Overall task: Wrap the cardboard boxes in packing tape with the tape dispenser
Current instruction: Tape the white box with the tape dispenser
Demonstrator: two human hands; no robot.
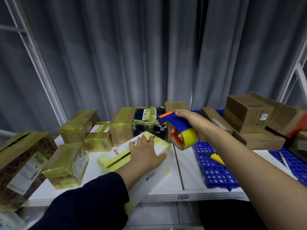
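Nearest the lens, a dark sleeve (pixel 86 201) leads to the left hand (pixel 146 152), which is laid flat with fingers spread on top of the white box (pixel 149 178). That box is set slantwise on the white table (pixel 179 173), its near end projecting over the near edge. Yellow tape is already noted across its top and at its corners.

Just right of the box's far end, the tape dispenser (pixel 179 123) is held clear of the table by the right hand (pixel 187 119), whose fingers are curled through the core of the yellow roll. No strip can be made out running from dispenser to box.

Further right, a yellow knife (pixel 216 158) lies on a blue perforated mat (pixel 216 173). Wrapped boxes (pixel 66 165) are ranked at left and far centre. Bare brown boxes (pixel 245 113) are stacked at far right.

The step in hand is judged to be a further band on the white box, which is pinned for the purpose. For the next move, the tape's free end would need to be brought down and stuck to the box before any pull is made.
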